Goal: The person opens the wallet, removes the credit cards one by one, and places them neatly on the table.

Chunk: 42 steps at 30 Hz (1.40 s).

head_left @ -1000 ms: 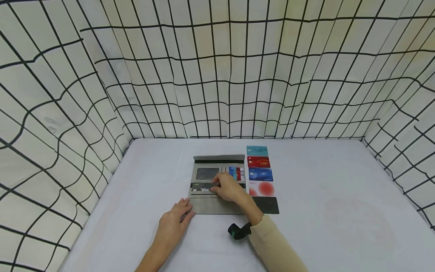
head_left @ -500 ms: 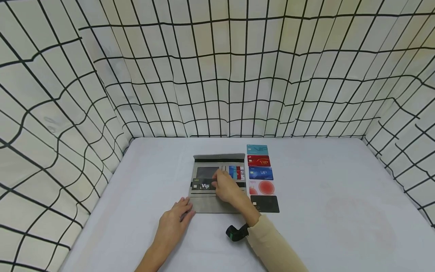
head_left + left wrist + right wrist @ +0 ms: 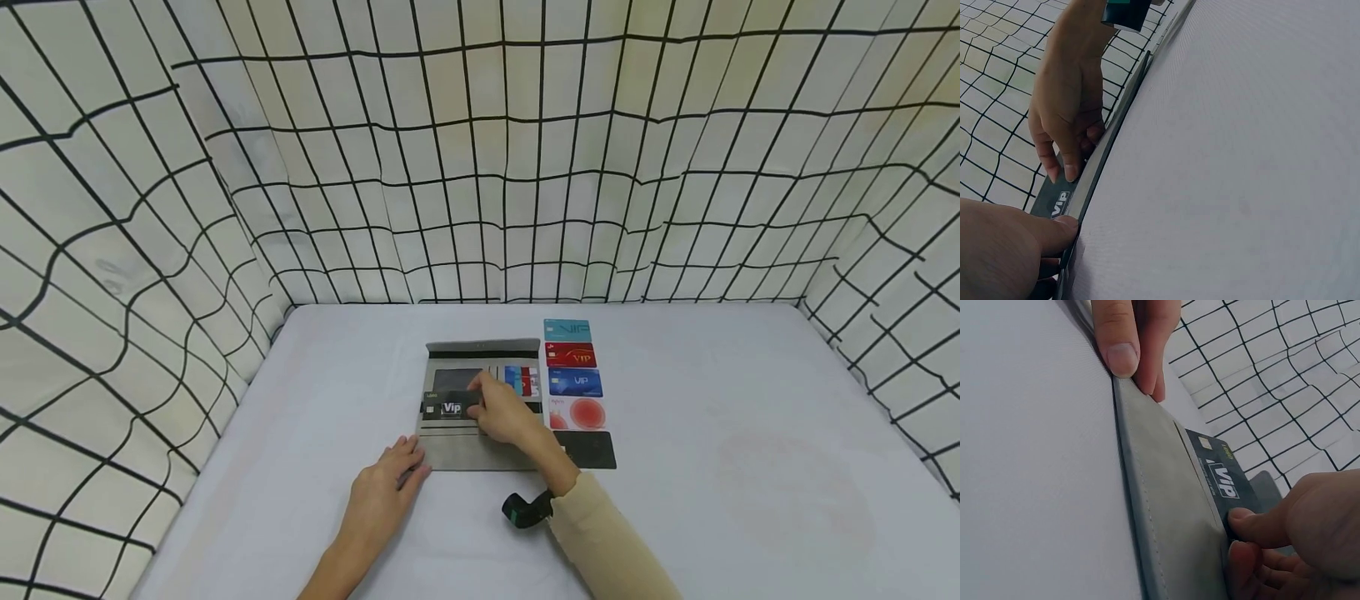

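My right hand (image 3: 502,410) pinches a black Vip card (image 3: 452,407) by its right part, between thumb and fingers. The card lies over the middle of an open grey wallet (image 3: 457,454), its lower edge at a card slot. From the right wrist view, the card (image 3: 1216,465) stands up beyond the slot's edge. My left hand (image 3: 386,487) rests at the wallet's lower left corner, its thumb (image 3: 1122,359) pressing on the border. A dark clear window (image 3: 456,379) and small coloured cards (image 3: 521,381) show in the wallet's upper half.
Right of the wallet, a column holds a teal card (image 3: 567,331), a red card (image 3: 572,355), a blue card (image 3: 576,382), a pink-and-white card (image 3: 577,413) and a black card (image 3: 592,450). White cloth (image 3: 712,433) covers the table; black netting (image 3: 525,167) stands behind.
The Vip card has risen away from the slot, toward the wallet's top, with more of its face showing. My right hand shifted slightly; my left hand stayed at the corner.
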### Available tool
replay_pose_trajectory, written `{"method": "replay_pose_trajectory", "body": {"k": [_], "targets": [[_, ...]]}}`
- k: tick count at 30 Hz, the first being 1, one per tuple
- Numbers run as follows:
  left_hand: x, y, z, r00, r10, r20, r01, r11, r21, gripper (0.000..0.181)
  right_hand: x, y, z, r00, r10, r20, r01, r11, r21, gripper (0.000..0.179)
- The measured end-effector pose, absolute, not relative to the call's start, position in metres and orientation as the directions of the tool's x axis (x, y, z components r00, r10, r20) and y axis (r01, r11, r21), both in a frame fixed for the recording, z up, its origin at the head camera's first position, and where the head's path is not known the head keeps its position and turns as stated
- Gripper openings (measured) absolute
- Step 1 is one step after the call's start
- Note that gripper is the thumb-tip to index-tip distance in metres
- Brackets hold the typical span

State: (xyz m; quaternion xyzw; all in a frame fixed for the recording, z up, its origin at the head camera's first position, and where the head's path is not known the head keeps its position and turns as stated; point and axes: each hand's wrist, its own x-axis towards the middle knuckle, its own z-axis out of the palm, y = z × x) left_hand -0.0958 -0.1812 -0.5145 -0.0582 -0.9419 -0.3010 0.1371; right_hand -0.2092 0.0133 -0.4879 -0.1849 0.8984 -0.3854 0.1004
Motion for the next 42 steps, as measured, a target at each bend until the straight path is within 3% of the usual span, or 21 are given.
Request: {"method": "replay_pose_trajectory", "body": {"k": [15, 26, 34, 42], "targets": [[-0.096, -0.182, -0.517, -0.952, 0.027, 0.306, 0.199, 0.812, 0.548, 0.029, -0.211, 0.015, -0.488, -0.925, -0.368, -0.098, -0.129, 0.544, -0.829, 0.025], [-0.096, -0.182, -0.519, -0.944, 0.03, 0.329, 0.21, 0.825, 0.525, 0.027, -0.212, 0.019, -0.485, -0.919, -0.378, -0.11, -0.112, 0.517, -0.848, 0.02], [-0.097, -0.182, -0.519, -0.938, 0.037, 0.344, 0.225, 0.821, 0.524, 0.027, -0.218, 0.025, -0.479, -0.94, -0.338, -0.046, -0.144, 0.513, -0.846, 0.022], [-0.096, -0.181, -0.518, -0.946, 0.024, 0.322, 0.206, 0.813, 0.544, 0.027, -0.222, 0.037, -0.474, -0.946, -0.318, -0.069, -0.095, 0.47, -0.878, 0.034]]}}
